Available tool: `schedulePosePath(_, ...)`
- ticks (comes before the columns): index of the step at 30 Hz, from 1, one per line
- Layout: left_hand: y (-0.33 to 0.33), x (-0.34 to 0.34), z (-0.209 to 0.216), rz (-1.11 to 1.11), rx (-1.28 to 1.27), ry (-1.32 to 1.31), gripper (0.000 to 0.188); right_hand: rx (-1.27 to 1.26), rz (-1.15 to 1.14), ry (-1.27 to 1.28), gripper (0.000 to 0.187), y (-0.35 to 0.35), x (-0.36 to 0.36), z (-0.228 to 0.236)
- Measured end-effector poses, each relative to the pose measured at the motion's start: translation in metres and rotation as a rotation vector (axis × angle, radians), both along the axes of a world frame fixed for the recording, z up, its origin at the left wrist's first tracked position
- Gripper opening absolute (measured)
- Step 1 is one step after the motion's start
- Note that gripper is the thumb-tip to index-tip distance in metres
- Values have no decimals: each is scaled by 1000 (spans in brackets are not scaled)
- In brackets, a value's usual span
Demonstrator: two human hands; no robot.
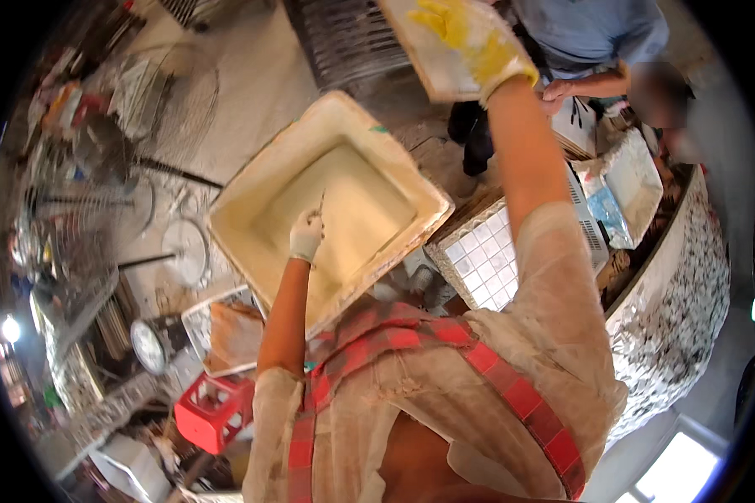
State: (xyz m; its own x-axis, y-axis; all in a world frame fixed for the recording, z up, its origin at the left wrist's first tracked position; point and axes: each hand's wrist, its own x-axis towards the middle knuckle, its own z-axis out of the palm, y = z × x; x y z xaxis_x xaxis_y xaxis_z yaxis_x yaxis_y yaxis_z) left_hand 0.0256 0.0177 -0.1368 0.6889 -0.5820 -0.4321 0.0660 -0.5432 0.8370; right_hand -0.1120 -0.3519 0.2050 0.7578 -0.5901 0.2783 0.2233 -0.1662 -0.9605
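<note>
Below me stands a large cream-coloured tub (252, 197) with a worn rim, holding pale yellowish liquid (352, 184). Over that liquid is my left hand (307, 233), in a white glove, its fingers closed on a thin dark pointed tool (321, 205). The tool's exact kind is too small to tell. My right arm reaches far forward and right. On it, my right hand (478, 52) wears a yellow rubber glove, fingers stretched out over a pale board with a wooden edge (415, 54). I cannot tell whether the glove touches the board.
A person in a blue shirt (591, 29) is at the far right. Right of the tub are a white-tiled surface (482, 258) and a white basin (633, 189). Leftward stand fans (101, 201), a round base (184, 251) and a red plastic crate (212, 411). A dark slatted rack (344, 42) lies ahead.
</note>
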Motion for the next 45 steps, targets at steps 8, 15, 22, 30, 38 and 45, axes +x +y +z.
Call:
schedulePosePath(8, 17, 41, -10, -101, 199, -229, 35, -115, 373, -36, 53, 62, 20, 20)
schedulePosePath(15, -9, 74, -23, -120, 546, -609, 28, 41, 330, 536, 41, 112, -46, -83)
schedulePosePath(22, 4, 21, -64, -235, 495, -606, 26, 41, 219, 578, 42, 106, -103, -112)
schedulePosePath(30, 19, -37, -30, -98, 298, -410, 32, -1424, 141, 655, 62, 140, 2, -203)
schedulePosePath(38, 45, -45, 15, -80, 286, -401, 31, -1539, 422, 662, 35, 152, 126, -391)
schedulePosePath(45, 97, -43, 91, 344, 45, -168, 34, -1018, 831, 1314, 26, 155, 130, -295)
